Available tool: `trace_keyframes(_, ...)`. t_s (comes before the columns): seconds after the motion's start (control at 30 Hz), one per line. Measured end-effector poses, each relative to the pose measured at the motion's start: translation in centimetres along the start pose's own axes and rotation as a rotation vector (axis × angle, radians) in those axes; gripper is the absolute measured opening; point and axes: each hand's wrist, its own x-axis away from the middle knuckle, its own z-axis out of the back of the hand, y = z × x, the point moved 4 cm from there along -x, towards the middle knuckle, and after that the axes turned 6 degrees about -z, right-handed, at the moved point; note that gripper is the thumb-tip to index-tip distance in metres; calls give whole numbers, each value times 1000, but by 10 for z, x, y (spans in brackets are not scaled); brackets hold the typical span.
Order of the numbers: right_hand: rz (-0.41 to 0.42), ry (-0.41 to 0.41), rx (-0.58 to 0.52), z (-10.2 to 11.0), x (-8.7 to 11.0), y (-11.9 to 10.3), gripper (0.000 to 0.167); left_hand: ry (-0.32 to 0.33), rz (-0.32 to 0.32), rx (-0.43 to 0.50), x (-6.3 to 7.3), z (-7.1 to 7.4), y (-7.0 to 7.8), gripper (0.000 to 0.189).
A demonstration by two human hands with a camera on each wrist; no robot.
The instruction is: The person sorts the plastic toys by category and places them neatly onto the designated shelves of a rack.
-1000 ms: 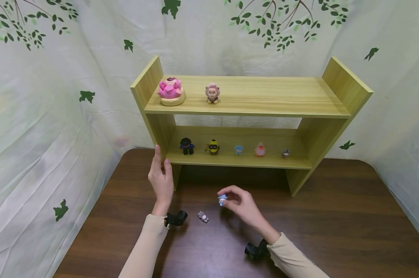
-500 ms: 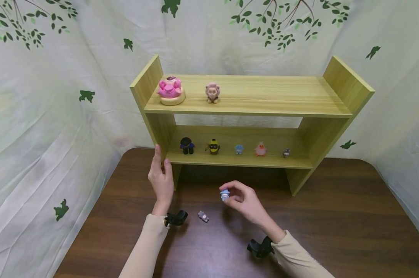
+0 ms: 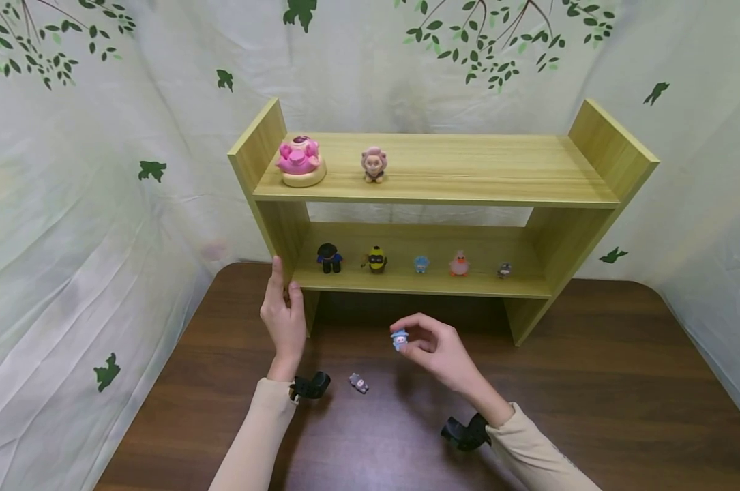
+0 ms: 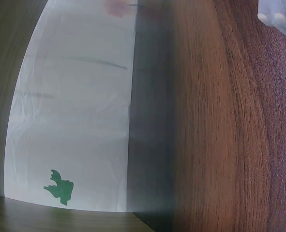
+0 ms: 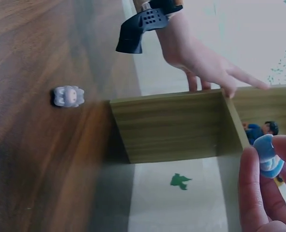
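Between thumb and fingers my right hand [image 3: 440,351] pinches a small blue figurine [image 3: 399,339] with a pale face, held above the table in front of the shelf. The same blue figurine [image 5: 267,155] shows between the fingertips in the right wrist view. My left hand [image 3: 284,324] rests against the left side panel of the wooden shelf [image 3: 431,292], its fingers fairly straight. A little grey figurine [image 3: 359,383] lies on its back on the table between my hands. It also lies on the wood in the right wrist view.
On the top board stand a pink bear figurine [image 3: 300,161] and a pinkish lion-like figurine [image 3: 374,165]. Along the middle board several small figurines stand in a row, among them a yellow-and-black one [image 3: 377,260] and a pink one [image 3: 459,264]. The brown table [image 3: 627,382] lies beneath.
My right hand has risen slightly and shifted a little right and toward the shelf with the blue figurine, whose face has turned more into view. The left hand stays in place.
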Motion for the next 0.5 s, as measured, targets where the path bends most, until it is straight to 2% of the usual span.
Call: trace_keyframes(0.5, 21, 9, -4, 8, -1, -25, 23, -2, -2, -10, 0, 1, 2, 66)
